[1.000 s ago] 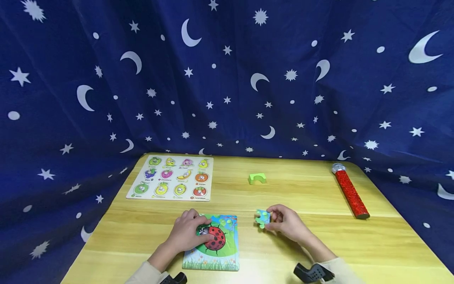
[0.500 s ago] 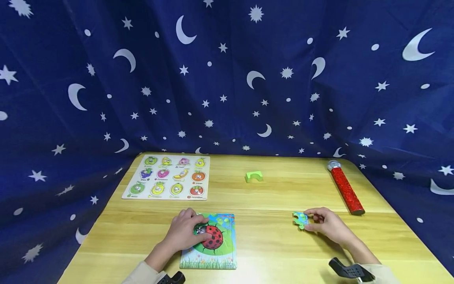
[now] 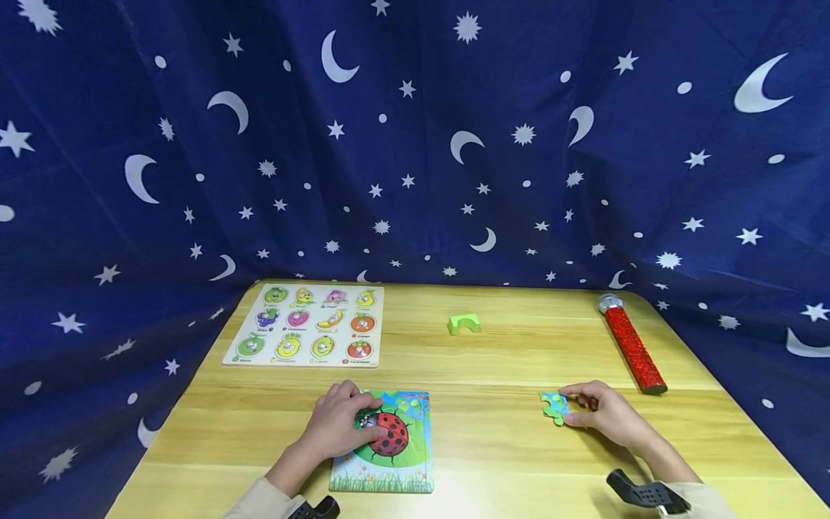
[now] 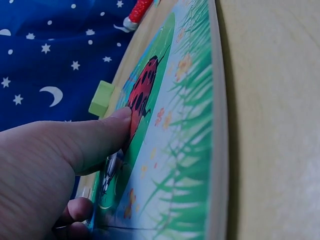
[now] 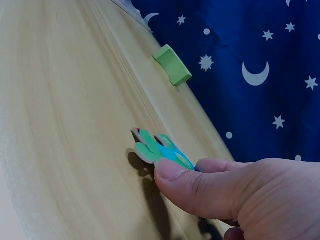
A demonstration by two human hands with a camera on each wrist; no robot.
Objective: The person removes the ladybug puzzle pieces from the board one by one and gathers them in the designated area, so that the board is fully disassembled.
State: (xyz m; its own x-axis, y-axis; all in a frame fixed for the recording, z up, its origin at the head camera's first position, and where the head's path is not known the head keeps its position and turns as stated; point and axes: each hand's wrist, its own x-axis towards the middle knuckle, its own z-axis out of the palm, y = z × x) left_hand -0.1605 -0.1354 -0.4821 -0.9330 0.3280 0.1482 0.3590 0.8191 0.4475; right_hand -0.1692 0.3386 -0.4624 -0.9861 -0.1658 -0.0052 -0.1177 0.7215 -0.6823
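Note:
A jigsaw puzzle [image 3: 415,458] with a red ladybug on a green leaf lies flat on the wooden table. My left hand [image 3: 340,425] rests on its upper left part, thumb [image 4: 102,137] laid straight on the ladybug picture. The left fingers reach over the puzzle's left and top, covering that corner. Well to the right, my right hand [image 3: 606,414] pinches a blue and green jigsaw piece [image 3: 553,405] between thumb and fingers. In the right wrist view, the piece [image 5: 147,150] sticks out past the thumb tip, its shadow falling on the table beneath.
A fruit peg board [image 3: 259,358] lies at the back left. Behind the middle stands a green arch block [image 3: 463,322]. A red glittery toy microphone [image 3: 634,349] lies at the right. A dark blue star-and-moon curtain [image 3: 415,144] hangs around the table [image 3: 493,461].
My right hand has carried the jigsaw piece rightward, away from the puzzle, and tilted it slightly. The left hand stays on the puzzle.

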